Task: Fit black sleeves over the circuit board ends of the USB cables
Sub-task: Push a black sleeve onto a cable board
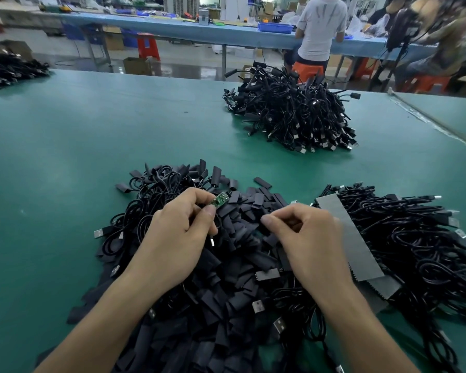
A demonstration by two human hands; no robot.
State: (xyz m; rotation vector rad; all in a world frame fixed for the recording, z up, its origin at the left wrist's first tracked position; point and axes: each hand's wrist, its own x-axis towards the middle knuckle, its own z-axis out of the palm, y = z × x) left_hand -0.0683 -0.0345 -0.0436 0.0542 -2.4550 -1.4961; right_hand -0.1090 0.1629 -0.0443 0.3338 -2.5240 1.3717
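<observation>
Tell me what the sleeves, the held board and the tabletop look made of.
Sleeves: matte black, flattened and creased, likely soft plastic or rubber tubing. Board, pinched by the left hand: rigid-looking green laminate with small parts. Tabletop: green mat, dull sheen, probably rubber or vinyl.

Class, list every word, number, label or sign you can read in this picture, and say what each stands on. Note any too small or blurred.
None can be read.
On the green circuit board in the left hand: any print too small to read.
On the white shirt, a grey mark on its back: blurred, no letters show.
On the pale tags among the cables on the right: too small to read.
</observation>
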